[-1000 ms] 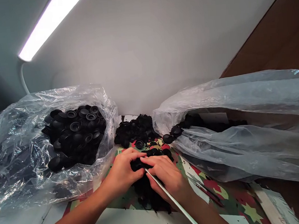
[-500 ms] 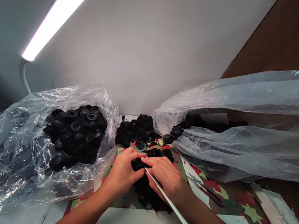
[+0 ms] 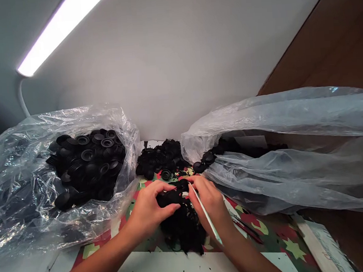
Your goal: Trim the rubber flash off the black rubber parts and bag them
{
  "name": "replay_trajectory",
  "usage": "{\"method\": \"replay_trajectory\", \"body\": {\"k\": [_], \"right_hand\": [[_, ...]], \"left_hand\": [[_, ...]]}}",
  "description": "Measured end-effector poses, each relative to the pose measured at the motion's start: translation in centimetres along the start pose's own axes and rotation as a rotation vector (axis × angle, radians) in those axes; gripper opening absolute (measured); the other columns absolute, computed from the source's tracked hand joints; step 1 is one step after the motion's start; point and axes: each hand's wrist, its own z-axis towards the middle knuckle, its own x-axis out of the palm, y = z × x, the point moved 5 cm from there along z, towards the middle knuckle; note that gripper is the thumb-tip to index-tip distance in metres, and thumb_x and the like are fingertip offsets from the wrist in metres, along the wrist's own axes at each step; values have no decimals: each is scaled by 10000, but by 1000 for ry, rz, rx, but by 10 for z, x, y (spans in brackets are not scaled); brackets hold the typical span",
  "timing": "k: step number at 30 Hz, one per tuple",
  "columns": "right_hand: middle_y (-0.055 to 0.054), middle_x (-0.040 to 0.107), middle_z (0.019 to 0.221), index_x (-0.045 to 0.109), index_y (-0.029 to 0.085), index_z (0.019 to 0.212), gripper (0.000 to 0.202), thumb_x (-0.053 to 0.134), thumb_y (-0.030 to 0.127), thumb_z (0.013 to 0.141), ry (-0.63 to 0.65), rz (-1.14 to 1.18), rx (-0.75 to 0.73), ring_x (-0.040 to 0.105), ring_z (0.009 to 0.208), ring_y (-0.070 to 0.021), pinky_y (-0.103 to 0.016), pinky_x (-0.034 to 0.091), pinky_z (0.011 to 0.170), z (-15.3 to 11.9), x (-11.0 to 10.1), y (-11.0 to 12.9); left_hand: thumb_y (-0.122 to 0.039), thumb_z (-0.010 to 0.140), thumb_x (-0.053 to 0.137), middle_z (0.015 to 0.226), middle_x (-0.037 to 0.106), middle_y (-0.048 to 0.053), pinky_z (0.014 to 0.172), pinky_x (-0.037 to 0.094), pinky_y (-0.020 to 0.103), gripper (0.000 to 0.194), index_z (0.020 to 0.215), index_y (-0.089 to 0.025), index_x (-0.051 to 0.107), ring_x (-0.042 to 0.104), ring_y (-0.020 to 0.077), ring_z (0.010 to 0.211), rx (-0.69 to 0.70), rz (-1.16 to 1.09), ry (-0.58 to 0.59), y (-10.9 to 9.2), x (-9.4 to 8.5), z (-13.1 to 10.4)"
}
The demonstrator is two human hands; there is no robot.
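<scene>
At lower centre, the left hand [image 3: 147,206] half-curls around a black piece [image 3: 167,198], apparently steadying it; the right hand [image 3: 212,198] closes pen-style on a white stick [image 3: 204,212].

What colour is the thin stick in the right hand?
White; the thin stick shows best in the head view.

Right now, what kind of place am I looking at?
Probably a little workshop bench. A bright lamp shines above, a see-through bag on the left is heaped with round black parts, and the right hand holds a thin white stick near black scraps.
</scene>
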Motion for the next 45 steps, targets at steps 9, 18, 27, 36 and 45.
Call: {"method": "replay_trajectory", "body": {"k": [9,18,27,36,45], "right_hand": [[-18,637,760,524,241,826,145,437,166,915,107,86,195,626,694,-207,-301,432,633,9,-6,-29],[-11,716,784,519,234,692,158,505,194,844,355,363,349,634,676,-185,-286,421,622,11,-3,-21],[-62,698,1105,613,234,1157,275,395,247,990,95,693,314,665,858,-181,-339,503,817,12,-16,-14],[-67,710,909,571,196,968,114,569,302,1010,421,80,-72,655,813,-232,-325,456,721,19,16,14],[-4,672,734,567,202,806,235,520,226,1034,405,-5,-326,586,663,-171,-290,355,652,20,23,15]], "left_hand": [[-244,716,782,972,747,42,892,488,358,264,979,-233,771,669,234,930,-62,-166,4,-6,-8,3],[-337,779,749,968,749,61,917,483,376,154,864,-209,735,661,263,986,-49,-164,-74,0,-12,4],[-254,836,716,1176,742,50,973,498,390,329,1165,-271,715,660,258,1116,42,55,-7,6,-12,9],[-46,817,663,1050,737,23,864,548,322,488,1220,-315,718,688,208,955,224,153,88,3,-9,8],[-49,768,704,1083,706,28,916,536,356,474,1165,-306,742,662,222,987,207,185,206,4,-7,9]]}}
